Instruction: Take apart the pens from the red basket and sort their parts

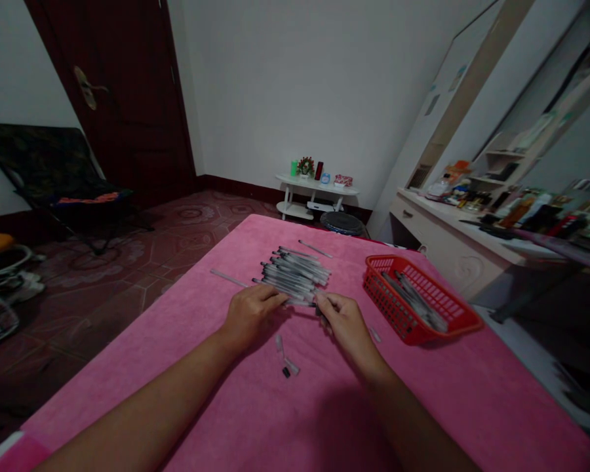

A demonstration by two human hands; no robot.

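Observation:
A pile of grey pens [295, 274] lies in the middle of the pink cloth-covered table [187, 367]. My left hand [250, 313] rests at the pile's near edge, fingers curled onto a pen there. My right hand [343, 319] is beside it, fingers pinched on the other end of what looks like the same pen. A red plastic basket [459, 313] to the right holds several more pens. A small clear cap and a tiny black piece [288, 362] lie on the cloth between my wrists.
Single pens lie apart from the pile at the left [229, 278] and at the back [314, 248]. Beyond the table are a white low stand [317, 190], a dresser [452, 242] with bottles at the right, a dark door [128, 98] and a folding chair [54, 177].

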